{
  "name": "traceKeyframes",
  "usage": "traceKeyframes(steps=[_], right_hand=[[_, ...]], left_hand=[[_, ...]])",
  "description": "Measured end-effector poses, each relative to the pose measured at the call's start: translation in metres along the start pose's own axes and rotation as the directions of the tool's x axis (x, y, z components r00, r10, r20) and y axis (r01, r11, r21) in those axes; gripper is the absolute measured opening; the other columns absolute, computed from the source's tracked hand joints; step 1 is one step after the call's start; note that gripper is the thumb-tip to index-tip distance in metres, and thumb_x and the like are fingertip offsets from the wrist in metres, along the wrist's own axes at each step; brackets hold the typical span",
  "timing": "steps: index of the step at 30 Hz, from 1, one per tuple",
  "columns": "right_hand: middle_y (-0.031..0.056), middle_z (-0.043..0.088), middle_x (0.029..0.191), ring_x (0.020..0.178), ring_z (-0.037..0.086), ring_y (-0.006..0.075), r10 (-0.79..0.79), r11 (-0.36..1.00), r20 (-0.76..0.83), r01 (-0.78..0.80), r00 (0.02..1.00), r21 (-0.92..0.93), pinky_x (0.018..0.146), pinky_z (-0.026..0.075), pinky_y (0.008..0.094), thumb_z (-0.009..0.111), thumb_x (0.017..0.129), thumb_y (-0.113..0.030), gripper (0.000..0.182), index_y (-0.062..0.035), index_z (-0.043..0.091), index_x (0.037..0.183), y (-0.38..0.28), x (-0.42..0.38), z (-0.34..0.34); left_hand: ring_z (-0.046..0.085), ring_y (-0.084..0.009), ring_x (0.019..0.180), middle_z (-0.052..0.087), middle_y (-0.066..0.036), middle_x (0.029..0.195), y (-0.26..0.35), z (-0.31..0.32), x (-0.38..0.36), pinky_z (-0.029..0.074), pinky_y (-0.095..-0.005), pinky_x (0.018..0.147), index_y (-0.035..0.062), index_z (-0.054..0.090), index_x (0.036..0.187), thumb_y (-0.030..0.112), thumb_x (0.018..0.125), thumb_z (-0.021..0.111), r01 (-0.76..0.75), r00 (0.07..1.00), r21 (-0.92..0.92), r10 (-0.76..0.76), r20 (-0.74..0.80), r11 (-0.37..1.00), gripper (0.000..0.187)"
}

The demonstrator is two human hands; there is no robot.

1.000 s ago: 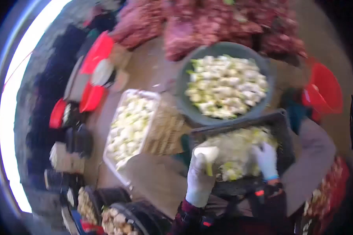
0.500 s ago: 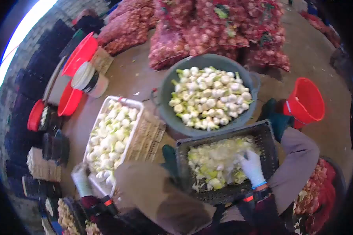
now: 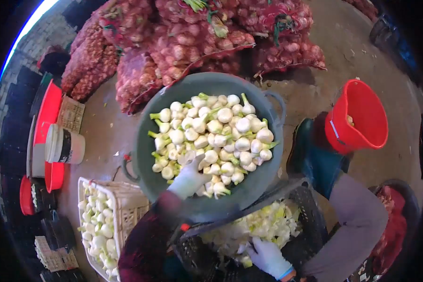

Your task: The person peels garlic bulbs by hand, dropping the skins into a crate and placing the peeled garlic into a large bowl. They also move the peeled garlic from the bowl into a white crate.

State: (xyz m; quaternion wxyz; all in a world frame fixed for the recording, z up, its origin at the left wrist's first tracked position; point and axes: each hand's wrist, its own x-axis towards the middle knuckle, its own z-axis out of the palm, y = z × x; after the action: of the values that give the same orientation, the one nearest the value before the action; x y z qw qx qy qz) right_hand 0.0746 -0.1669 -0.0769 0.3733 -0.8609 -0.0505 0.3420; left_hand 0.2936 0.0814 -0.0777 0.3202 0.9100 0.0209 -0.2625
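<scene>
My left hand (image 3: 190, 178), in a pale glove, reaches into a large grey-green tub (image 3: 148, 110) and touches the white bulbs (image 3: 216, 127) heaped there. Its fingers look apart, though the tips are slightly blurred among the bulbs. Short green stems stick out of many bulbs. My right hand (image 3: 265, 257), also gloved, is low over a black crate (image 3: 315, 214) in front of me. Its fingers are curled, and what they may hold is hidden. Pale and yellow-green peelings (image 3: 268, 225) lie in that crate near the right fingers.
A white basket (image 3: 122, 202) of trimmed bulbs stands left of the tub. Full red mesh sacks (image 3: 183, 47) pile up behind it. A red bucket (image 3: 362, 115) stands at right, beside my boot. Far left are red basins (image 3: 54, 176) and a white bucket (image 3: 70, 145).
My left hand has moved from the white basket into the tub of bulbs. My right hand has shifted toward the crate's near side. The view has turned, and the crate appears tilted.
</scene>
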Motion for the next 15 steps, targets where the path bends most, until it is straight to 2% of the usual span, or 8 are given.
traceKeyframes(steps=[2, 4, 6, 7, 9, 10, 12, 15], right_hand=[[0.0252, 0.064, 0.095, 0.087, 0.061, 0.0413, 0.111, 0.971, 0.178, -0.145, 0.978, 0.190, 0.074, 0.049, 0.0444, 0.057, 0.091, -0.025, 0.040, 0.0029, 0.055, 0.119, -0.019, 0.007, -0.032], [0.0252, 0.064, 0.093, 0.083, 0.062, 0.0401, 0.013, 0.998, 0.003, -0.013, 1.000, 0.063, 0.072, 0.049, 0.0460, 0.052, 0.094, -0.028, 0.041, 0.0033, 0.055, 0.121, 0.001, 0.008, 0.001], [0.0248, 0.064, 0.093, 0.082, 0.061, 0.0399, -0.152, 0.983, -0.201, 0.168, 0.968, 0.067, 0.073, 0.049, 0.0470, 0.049, 0.096, -0.031, 0.045, 0.0037, 0.054, 0.124, 0.002, 0.005, 0.015], [0.0250, 0.063, 0.102, 0.092, 0.060, 0.0405, -0.094, 0.991, -0.011, 0.095, 0.995, 0.095, 0.082, 0.048, 0.0462, 0.045, 0.097, -0.033, 0.047, 0.0042, 0.052, 0.125, -0.008, 0.002, 0.001], [0.0246, 0.061, 0.110, 0.099, 0.058, 0.0396, -0.067, 0.983, 0.078, 0.052, 0.995, 0.178, 0.086, 0.047, 0.0449, 0.043, 0.097, -0.032, 0.047, 0.0040, 0.051, 0.127, -0.024, 0.009, -0.027], [0.0242, 0.059, 0.118, 0.105, 0.057, 0.0387, -0.027, 0.967, 0.196, -0.024, 0.980, 0.255, 0.091, 0.045, 0.0435, 0.041, 0.098, -0.031, 0.047, 0.0038, 0.049, 0.130, -0.027, 0.005, -0.034], [0.0208, 0.062, 0.099, 0.089, 0.060, 0.0386, -0.110, 0.940, -0.025, 0.113, 0.994, 0.321, 0.078, 0.048, 0.0457, 0.050, 0.094, -0.030, 0.042, -0.0019, 0.052, 0.125, -0.006, 0.007, -0.019], [0.0181, 0.065, 0.075, 0.065, 0.062, 0.0408, -0.133, 0.746, -0.370, 0.339, 0.920, 0.574, 0.060, 0.050, 0.0480, 0.054, 0.093, -0.028, 0.037, -0.0066, 0.052, 0.123, -0.027, -0.004, -0.035]], left_hand=[[0.055, -0.0383, 0.112, 0.053, -0.030, 0.123, -0.030, 0.047, 0.064, 0.042, -0.0401, 0.099, 0.0054, 0.044, 0.136, 0.032, 0.076, 0.070, 0.083, 0.978, -0.311, -0.137, -0.156, 0.947, 0.071], [0.057, -0.0390, 0.103, 0.059, -0.026, 0.111, -0.074, 0.100, 0.124, 0.041, -0.0406, 0.097, -0.0047, 0.039, 0.136, 0.043, 0.077, 0.067, 0.175, 0.903, -0.215, -0.244, -0.354, 0.961, 0.081], [0.058, -0.0369, 0.093, 0.062, -0.021, 0.100, -0.061, 0.101, 0.124, 0.046, -0.0431, 0.088, -0.0065, 0.038, 0.135, 0.033, 0.076, 0.070, 0.278, 0.854, 0.092, -0.202, -0.480, 0.956, 0.078], [0.058, -0.0369, 0.093, 0.062, -0.021, 0.100, -0.060, 0.095, 0.109, 0.046, -0.0431, 0.088, -0.0065, 0.038, 0.135, 0.033, 0.076, 0.070, 0.281, 0.854, 0.100, -0.201, -0.479, 0.955, 0.078], [0.058, -0.0270, 0.081, 0.059, -0.012, 0.091, -0.044, 0.070, 0.082, 0.050, -0.0384, 0.076, -0.0043, 0.042, 0.130, 0.022, 0.077, 0.071, 0.047, 0.933, -0.566, -0.240, -0.270, 0.823, 0.065], [0.056, -0.0166, 0.075, 0.056, -0.005, 0.086, 0.001, 0.046, 0.054, 0.050, -0.0293, 0.067, -0.0016, 0.047, 0.120, 0.011, 0.080, 0.069, 0.193, 0.897, -0.785, -0.430, -0.101, 0.588, 0.047], [0.055, -0.0133, 0.073, 0.054, -0.004, 0.082, 0.002, 0.032, 0.020, 0.049, -0.0276, 0.066, -0.0001, 0.049, 0.114, 0.012, 0.085, 0.063, 0.151, 0.966, -0.937, -0.246, 0.072, 0.316, 0.034], [0.054, -0.0133, 0.071, 0.056, -0.002, 0.082, 0.039, 0.035, -0.070, 0.045, -0.0274, 0.060, 0.0012, 0.054, 0.107, 0.025, 0.091, 0.061, 0.097, 0.992, -0.946, -0.112, 0.065, 0.308, 0.030]])
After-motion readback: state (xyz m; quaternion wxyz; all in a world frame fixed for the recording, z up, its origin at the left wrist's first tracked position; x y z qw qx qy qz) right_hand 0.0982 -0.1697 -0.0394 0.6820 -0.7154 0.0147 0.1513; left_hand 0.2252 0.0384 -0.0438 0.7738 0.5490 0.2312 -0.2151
